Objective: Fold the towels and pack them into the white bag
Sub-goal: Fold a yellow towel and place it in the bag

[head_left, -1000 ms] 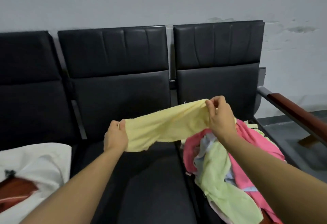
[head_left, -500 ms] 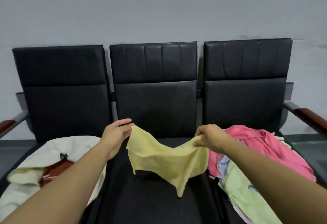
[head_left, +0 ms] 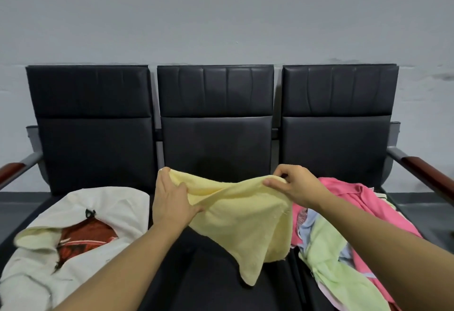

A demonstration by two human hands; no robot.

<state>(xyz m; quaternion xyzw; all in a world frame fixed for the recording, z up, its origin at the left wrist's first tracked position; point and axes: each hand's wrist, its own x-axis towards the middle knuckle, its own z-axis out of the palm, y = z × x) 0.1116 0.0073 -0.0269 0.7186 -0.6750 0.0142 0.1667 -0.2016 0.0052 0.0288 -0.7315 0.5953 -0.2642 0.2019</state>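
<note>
Both hands — left hand [head_left: 172,202], right hand [head_left: 298,185] — have fingers clamped on the unfolded yellow towel [head_left: 248,214]. The towel pile [head_left: 344,232] awaits; the white bag [head_left: 81,202] holds little.

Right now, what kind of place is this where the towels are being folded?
Probably a waiting area or lobby, not a home: a row of three joined black padded seats with a wood-topped metal armrest at each end, set against a bare, scuffed grey wall.
</note>
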